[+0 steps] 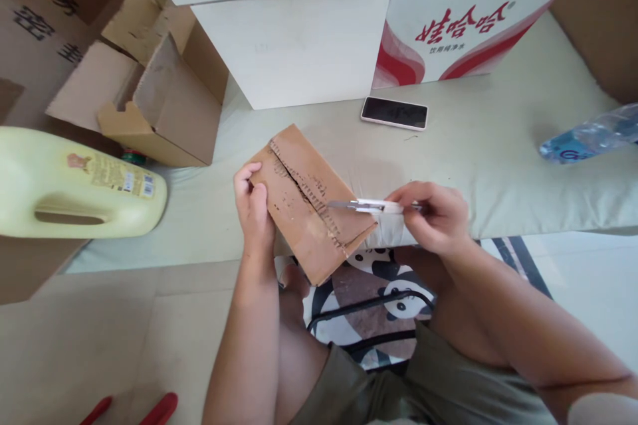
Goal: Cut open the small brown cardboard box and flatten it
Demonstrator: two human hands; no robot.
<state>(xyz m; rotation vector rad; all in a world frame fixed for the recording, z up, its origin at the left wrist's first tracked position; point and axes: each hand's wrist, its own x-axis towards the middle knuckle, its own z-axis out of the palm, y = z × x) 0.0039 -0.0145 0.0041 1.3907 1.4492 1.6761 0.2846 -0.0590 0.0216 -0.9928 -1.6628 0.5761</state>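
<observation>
A small brown cardboard box (299,226) is held tilted over the front edge of the cloth-covered surface. My left hand (255,202) grips its left end, with the thumb on the face towards me. A dark slit with torn, rough paper beside it runs along that face. My right hand (436,216) is closed around a white utility knife (379,206). Its metal blade reaches left to the slit; whether the tip touches the cardboard I cannot tell.
Behind lies a phone (395,113), before white boxes (309,53) and a red-and-white carton (448,40). An open cardboard box (174,99) and a yellow jug (124,199) stand left. A plastic bottle (583,139) lies right. Red handles (159,408) show on the floor.
</observation>
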